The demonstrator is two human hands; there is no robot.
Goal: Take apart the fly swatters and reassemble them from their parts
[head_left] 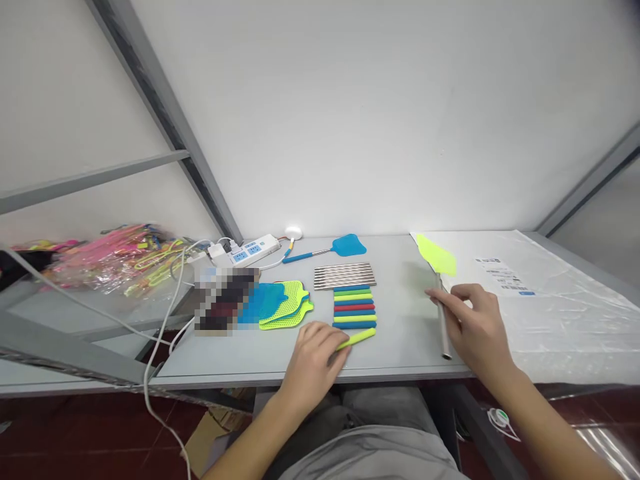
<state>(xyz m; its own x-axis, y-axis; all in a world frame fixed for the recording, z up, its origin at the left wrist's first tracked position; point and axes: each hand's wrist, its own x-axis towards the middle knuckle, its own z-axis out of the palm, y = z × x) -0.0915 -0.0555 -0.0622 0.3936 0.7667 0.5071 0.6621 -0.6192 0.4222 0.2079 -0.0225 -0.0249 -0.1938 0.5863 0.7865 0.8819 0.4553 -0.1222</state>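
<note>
My left hand [314, 353] pinches one end of a yellow-green handle grip [363, 337] near the front of the table. Between the fingers of my right hand [475, 323] is a metal rod [443, 330] with a yellow-green fly swatter head [437, 256] on its far end; its near end is bare and hollow. A row of coloured handle grips [355, 308] lies just beyond my left hand. Behind them sits a bundle of metal rods [345, 275]. Loose swatter heads, blue [265, 300] and yellow-green [293, 310], overlap to the left. A whole blue fly swatter [349, 245] rests at the back.
A white power strip [255, 250] with plugs and cables stands at the back left. Plastic bags of colourful items [120, 257] lie beyond the metal frame. White plastic sheeting [560, 300] covers the table's right side. A pixelated patch hides something beside the blue heads.
</note>
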